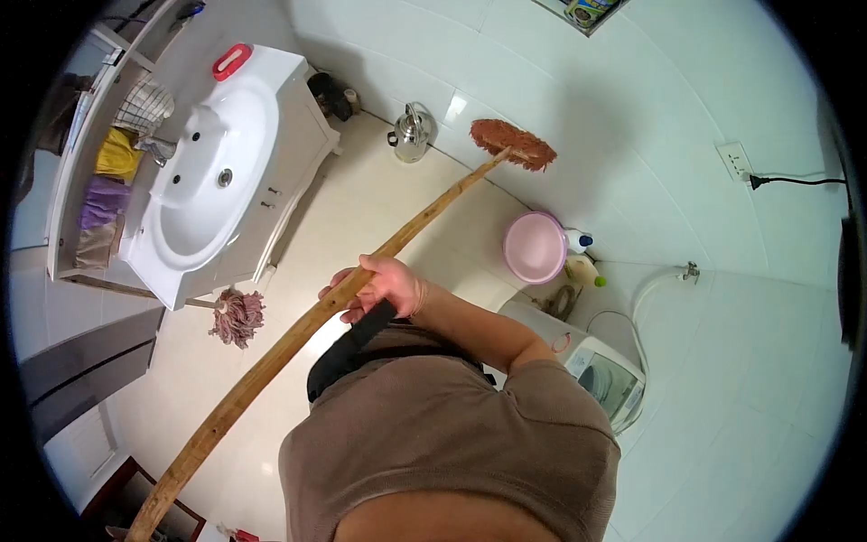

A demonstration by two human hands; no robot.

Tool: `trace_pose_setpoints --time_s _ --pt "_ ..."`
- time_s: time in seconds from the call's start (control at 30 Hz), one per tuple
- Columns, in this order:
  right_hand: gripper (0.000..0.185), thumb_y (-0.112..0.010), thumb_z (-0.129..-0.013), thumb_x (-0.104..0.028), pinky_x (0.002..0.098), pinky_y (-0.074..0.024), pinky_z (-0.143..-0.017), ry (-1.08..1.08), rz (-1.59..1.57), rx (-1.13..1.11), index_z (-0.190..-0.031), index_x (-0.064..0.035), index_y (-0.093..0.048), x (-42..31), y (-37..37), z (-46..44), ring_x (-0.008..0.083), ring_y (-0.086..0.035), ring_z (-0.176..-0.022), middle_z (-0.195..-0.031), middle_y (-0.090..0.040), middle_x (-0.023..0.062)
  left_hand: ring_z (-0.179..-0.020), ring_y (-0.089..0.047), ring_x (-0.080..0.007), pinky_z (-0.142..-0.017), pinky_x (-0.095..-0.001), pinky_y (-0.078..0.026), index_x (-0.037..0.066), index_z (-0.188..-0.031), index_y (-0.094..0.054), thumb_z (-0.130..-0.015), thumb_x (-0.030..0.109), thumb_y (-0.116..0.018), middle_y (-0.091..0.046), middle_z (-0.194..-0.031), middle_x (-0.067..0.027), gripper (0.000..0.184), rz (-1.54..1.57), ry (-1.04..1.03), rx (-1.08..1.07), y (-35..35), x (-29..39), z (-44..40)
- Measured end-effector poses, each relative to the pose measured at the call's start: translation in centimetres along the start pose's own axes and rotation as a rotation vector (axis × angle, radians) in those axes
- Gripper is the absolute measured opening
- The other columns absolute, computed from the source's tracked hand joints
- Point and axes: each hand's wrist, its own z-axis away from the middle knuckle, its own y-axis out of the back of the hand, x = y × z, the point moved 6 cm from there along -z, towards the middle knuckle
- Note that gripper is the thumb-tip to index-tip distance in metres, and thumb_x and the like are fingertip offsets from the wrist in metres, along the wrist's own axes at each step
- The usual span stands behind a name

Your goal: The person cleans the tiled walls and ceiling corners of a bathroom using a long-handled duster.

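A: Where are we seeing the long mop with a knotty brown wooden pole (pixel 307 327)?

B: Slanting across our front. Its shaggy reddish-brown head (pixel 513 144) is showing against the white tiled wall (pixel 632 172); we cannot tell whether it is touching.

A: Our grip?

B: Our right hand (pixel 386 285) is closing around the pole, thumb on top, fingers curling underneath. Our left hand is lying out of view; we cannot tell its grip.

A: Progress?

B: By our judgement, work is under way, since we are holding the mop. Nothing is showing how much is done or left. A second mop, pinkish with stringy strands (pixel 237 318), is standing apart beside the white sink cabinet (pixel 287 194).

A: Any writing?

B: A yellow-and-green printed packet (pixel 589 11) is sitting in the wall recess, its lettering too small for us. We are reading no brands anywhere.
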Motion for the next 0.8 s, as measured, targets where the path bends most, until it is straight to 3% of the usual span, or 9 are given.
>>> trace_pose_setpoints --time_s 0.2,0.27,0.3,0.33,0.4,0.43,0.53,0.6,0.8 --pt "0.043 -0.048 -0.088 -0.040 0.0467 -0.0417 -0.092 0.161 -0.062 -0.011 -0.100 -0.0002 -0.058 -2.6 5.0 -1.7 0.0332 -0.054 -0.104 -0.109 -0.057 0.0174 -0.049 -0.046 -0.0234 -0.052 -0.0388 -0.040 0.009 -0.055 -0.039 -0.087 0.025 -0.057 -0.042 -0.052 -0.0058 0.039 0.045 0.006 -0.062 1.0 6.8 -1.9" --pt "0.039 -0.047 -0.088 -0.037 0.0449 -0.0417 -0.091 0.221 -0.355 0.076 -0.090 -0.0002 -0.061 -3.9 9.0 -2.2 0.0330 -0.055 -0.097 -0.097 -0.060 0.0155 -0.049 -0.047 -0.0217 -0.050 -0.0370 -0.040 0.011 -0.057 -0.042 -0.085 0.025 -0.058 -0.043 -0.053 -0.0039 0.036 0.063 -0.018 -0.084 1.9 10.0 -2.8" --pt "0.036 -0.048 -0.087 -0.033 0.0429 -0.0423 -0.089 0.291 -0.306 0.212 -0.076 -0.0011 -0.060 -4.8 9.4 -2.2 0.0317 -0.056 -0.084 -0.080 -0.061 0.0150 -0.049 -0.047 -0.0209 -0.048 -0.0361 -0.040 0.011 -0.057 -0.043 -0.084 0.025 -0.059 -0.044 -0.053 -0.0030 0.034 0.074 -0.035 -0.098 2.5 11.5 -3.3" --pt "0.036 -0.048 -0.087 -0.033 0.0429 -0.0423 -0.089 0.298 -0.298 0.201 -0.076 -0.0011 -0.060 -5.6 10.5 -2.5 0.0317 -0.056 -0.084 -0.080 -0.061 0.0150 -0.049 -0.048 -0.0200 -0.047 -0.0353 -0.040 0.012 -0.058 -0.044 -0.083 0.024 -0.060 -0.045 -0.054 -0.0021 0.032 0.085 -0.066 -0.121 3.1 13.2 -3.7" --pt "0.031 -0.053 -0.084 -0.031 0.0406 -0.0434 -0.087 0.462 -0.346 0.317 -0.066 -0.0056 -0.050 -7.7 13.7 -2.7 0.0246 -0.055 -0.071 -0.070 -0.054 0.0089 -0.048 -0.049 -0.0184 -0.044 -0.0335 -0.040 0.014 -0.059 -0.046 -0.081 0.024 -0.061 -0.046 -0.054 -0.0003 0.029 0.107 -0.111 -0.151 4.1 16.2 -4.6" --pt "0.035 -0.054 -0.080 -0.029 0.0392 -0.0459 -0.077 0.501 -0.529 0.548 -0.057 -0.0099 -0.037 -8.2 15.1 -2.7 0.0214 -0.050 -0.056 -0.058 -0.043 0.0060 -0.048 -0.049 -0.0175 -0.043 -0.0326 -0.040 0.015 -0.060 -0.047 -0.080 0.024 -0.062 -0.047 -0.055 0.0007 0.027 0.111 -0.134 -0.168 4.6 17.3 -4.8" --pt "0.038 -0.055 -0.079 -0.025 0.0369 -0.0451 -0.069 0.570 -0.457 0.409 -0.054 -0.0125 -0.029 -9.5 21.6 -4.3 0.0192 -0.044 -0.050 -0.052 -0.034 0.0036 -0.048 -0.050 -0.0157 -0.040 -0.0311 -0.041 0.017 -0.061 -0.049 -0.078 0.023 -0.064 -0.048 -0.056 0.0028 0.023 0.120 -0.172 -0.200 5.2 18.7 -4.7" --pt "0.037 -0.053 -0.077 -0.019 0.0327 -0.0419 -0.064 0.548 -0.539 0.544 -0.052 -0.0139 -0.027 -8.1 19.6 -4.5 0.0173 -0.039 -0.048 -0.050 -0.031 0.0020 -0.047 -0.050 -0.0154 -0.040 -0.0316 -0.042 0.017 -0.062 -0.049 -0.077 0.020 -0.065 -0.049 -0.058 0.0035 0.022 0.115 -0.173 -0.241 4.7 17.7 -3.3" --pt "0.027 -0.050 -0.073 -0.011 0.0305 -0.0394 -0.066 0.365 -0.447 0.204 -0.053 -0.0127 -0.032 -3.2 11.0 -6.6 0.0153 -0.041 -0.052 -0.055 -0.036 0.0002 -0.050 -0.045 -0.0219 -0.053 -0.0372 -0.038 0.013 -0.055 -0.042 -0.086 0.024 -0.059 -0.041 -0.052 -0.0036 0.037 0.072 0.034 0.000 3.5 9.7 1.4"
